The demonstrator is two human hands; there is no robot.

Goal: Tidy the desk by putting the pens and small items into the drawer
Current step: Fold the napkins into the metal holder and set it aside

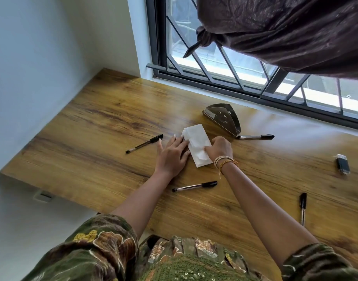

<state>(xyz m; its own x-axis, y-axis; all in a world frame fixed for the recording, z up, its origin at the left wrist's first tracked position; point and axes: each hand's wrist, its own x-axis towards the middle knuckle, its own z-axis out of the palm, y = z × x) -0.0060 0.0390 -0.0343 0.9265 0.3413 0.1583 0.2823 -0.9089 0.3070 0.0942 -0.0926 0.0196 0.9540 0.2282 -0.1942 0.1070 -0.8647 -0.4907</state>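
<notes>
Both hands are on the stack of white paper napkins (197,146) mid-desk: left hand (173,156) lies flat w/ fingers spread against its left edge, right hand (219,150) is curled, fingertips pressing the near right side. Napkins look light, soft, easily scattered, so prob. best squared up and pinched by the edges. Four pens lie loose on the desk (93,122): far-left pen (144,143), near pen (194,186), pen by holder (256,136), right-edge pen (303,207). Slim, rigid, may roll; grab mid-barrel. Metal napkin holder (222,119) stands empty. Small dark item (343,164) at far right, can't tell what. No drawer in sight.
</notes>
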